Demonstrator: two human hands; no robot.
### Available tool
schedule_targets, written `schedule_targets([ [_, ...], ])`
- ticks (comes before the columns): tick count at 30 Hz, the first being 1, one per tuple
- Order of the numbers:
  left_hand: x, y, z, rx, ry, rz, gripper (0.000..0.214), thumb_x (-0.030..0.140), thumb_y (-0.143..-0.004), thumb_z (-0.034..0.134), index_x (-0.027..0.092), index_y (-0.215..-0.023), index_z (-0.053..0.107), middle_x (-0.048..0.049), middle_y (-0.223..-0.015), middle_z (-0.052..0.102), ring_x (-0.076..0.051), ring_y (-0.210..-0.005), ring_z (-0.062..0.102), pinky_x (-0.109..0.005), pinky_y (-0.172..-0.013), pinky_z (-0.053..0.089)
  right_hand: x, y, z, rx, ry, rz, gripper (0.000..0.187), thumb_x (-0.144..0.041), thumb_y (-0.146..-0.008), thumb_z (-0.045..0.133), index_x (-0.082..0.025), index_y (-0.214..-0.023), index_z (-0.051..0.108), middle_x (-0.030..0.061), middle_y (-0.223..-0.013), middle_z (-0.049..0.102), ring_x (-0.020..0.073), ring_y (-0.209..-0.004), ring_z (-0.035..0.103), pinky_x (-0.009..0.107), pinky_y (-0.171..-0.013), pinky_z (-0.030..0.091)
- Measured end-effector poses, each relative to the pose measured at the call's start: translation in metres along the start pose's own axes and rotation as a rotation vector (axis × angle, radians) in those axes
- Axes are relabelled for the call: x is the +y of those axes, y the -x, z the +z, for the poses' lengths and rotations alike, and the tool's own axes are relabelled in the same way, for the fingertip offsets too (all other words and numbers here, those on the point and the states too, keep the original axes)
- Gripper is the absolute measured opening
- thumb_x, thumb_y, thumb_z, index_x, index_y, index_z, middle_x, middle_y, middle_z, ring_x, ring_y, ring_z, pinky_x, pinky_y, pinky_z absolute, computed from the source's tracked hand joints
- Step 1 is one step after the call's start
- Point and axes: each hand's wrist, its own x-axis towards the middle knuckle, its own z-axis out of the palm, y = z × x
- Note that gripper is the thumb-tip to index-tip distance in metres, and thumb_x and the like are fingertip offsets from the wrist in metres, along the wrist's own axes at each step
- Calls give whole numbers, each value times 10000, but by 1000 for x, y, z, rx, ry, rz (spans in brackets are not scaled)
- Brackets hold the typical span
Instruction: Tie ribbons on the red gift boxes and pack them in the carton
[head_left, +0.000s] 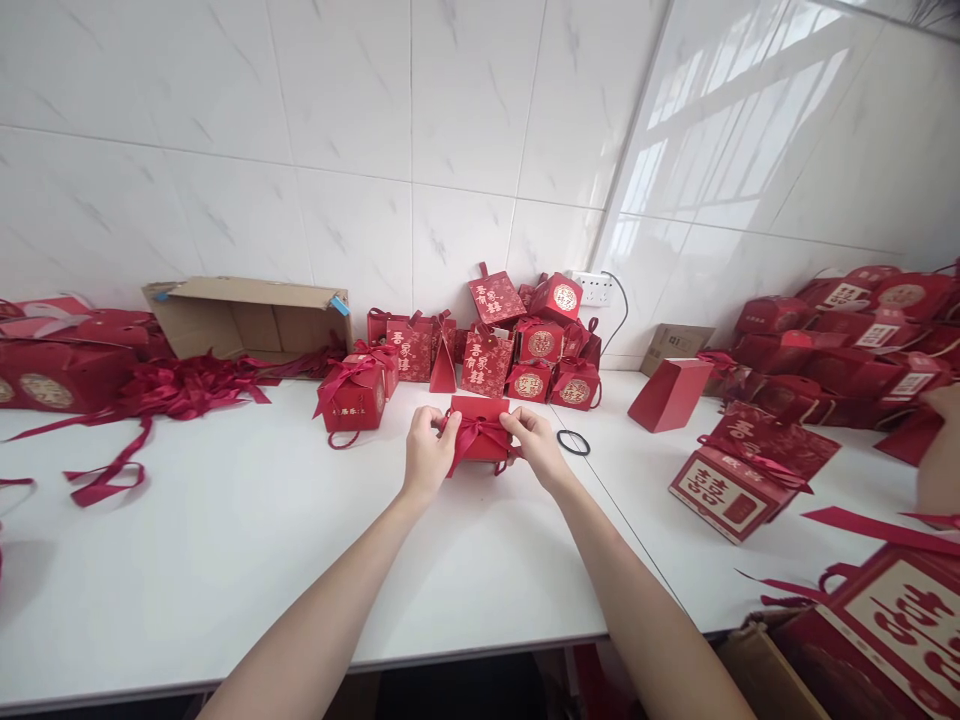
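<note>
A small red gift box [481, 407] sits on the white table in front of me, with a dark red ribbon [474, 430] tied in a bow across it. My left hand [430, 452] pinches the bow's left side between thumb and fingers. On the other side, my right hand [535, 443] is closed on the ribbon's right loop, its fingertips against the box edge. Just left of my hands stands another red gift box [355, 395] with a bow on top. A black ring [574, 442] lies to the right of my right hand.
Finished-looking red boxes [487, 362] are stacked by the tiled wall. Loose ribbons [195, 388] spill from an open cardboard carton [247, 310] at left. More boxes [847, 330] pile up at right, near another person's arm [941, 455]. A power strip [596, 290] stands behind.
</note>
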Motion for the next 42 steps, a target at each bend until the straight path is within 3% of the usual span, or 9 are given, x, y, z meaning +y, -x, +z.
schedule_targets([
  [3, 2, -1, -2, -62, 35, -50, 251, 347, -772, 566, 208, -630, 412, 11, -681, 487, -147, -678, 500, -291, -707, 437, -1, 0, -3, -47, -8, 81, 464, -615, -638, 632, -190, -673, 449, 15, -703, 523, 131, -581, 528, 257, -414, 488],
  [6, 3, -1, -2, -95, 72, -75, 249, 358, -757, 578, 205, -633, 425, 19, -674, 491, -143, -672, 505, -283, -698, 436, 1, 1, -7, 115, 169, -29, 516, -637, -667, 597, -187, -899, 500, 98, -978, 557, 225, -854, 591, 343, -576, 565],
  [8, 3, -1, -2, -112, 86, -88, 249, 369, -750, 583, 203, -637, 435, 23, -661, 486, -141, -664, 503, -278, -687, 432, 3, 3, -9, 142, 252, -184, 648, -625, -668, 609, -205, -1132, 439, 145, -1244, 455, 279, -1132, 506, 420, -807, 545],
  [10, 4, -1, -2, -126, 98, -100, 256, 383, -745, 587, 203, -637, 441, 27, -647, 478, -141, -656, 500, -276, -682, 429, 5, 5, -10, -7, 309, -263, 850, -566, -632, 683, -229, -1311, 299, 155, -1406, 302, 294, -1307, 352, 470, -1006, 416],
  [13, 4, 0, -1, -120, 110, -103, 262, 386, -748, 590, 204, -634, 438, 25, -648, 477, -143, -664, 498, -277, -686, 431, 8, 8, -8, -204, 435, -289, 1116, -406, -550, 793, -266, -1419, 107, 152, -1446, 245, 311, -1331, 325, 526, -1083, 292],
  [21, 4, 1, -1, -94, 110, -83, 270, 405, -794, 540, 205, -653, 427, 25, -655, 464, -136, -653, 482, -275, -682, 434, 9, 9, -2, -135, 587, -425, 1088, -281, -572, 766, -219, -1437, 108, 174, -1286, 428, 334, -1213, 452, 547, -1006, 365],
  [24, 9, 4, -3, -78, 117, 36, 248, 409, -819, 519, 203, -688, 471, 2, -724, 490, -139, -682, 496, -273, -677, 452, 8, 8, -3, -105, 531, -411, 1066, -324, -595, 764, -222, -1428, 106, 171, -1282, 437, 323, -1204, 466, 543, -1008, 369],
  [32, 21, 13, -9, 63, -91, 656, 181, 346, -838, 578, 209, -727, 620, -47, -863, 485, -167, -852, 521, -317, -794, 479, 9, 10, -2, 42, 436, -608, 914, -347, -612, 738, -299, -1346, 195, 139, -1349, 343, 261, -1098, 552, 467, -959, 452],
  [42, 26, 16, -9, 113, -84, 876, 42, 221, -817, 615, 205, -856, 612, -72, -1008, 481, -177, -975, 495, -290, -788, 498, 13, 9, -5, 156, 523, -844, 906, -335, -589, 719, -306, -1330, 199, 108, -1265, 388, 287, -1162, 482, 511, -978, 424],
])
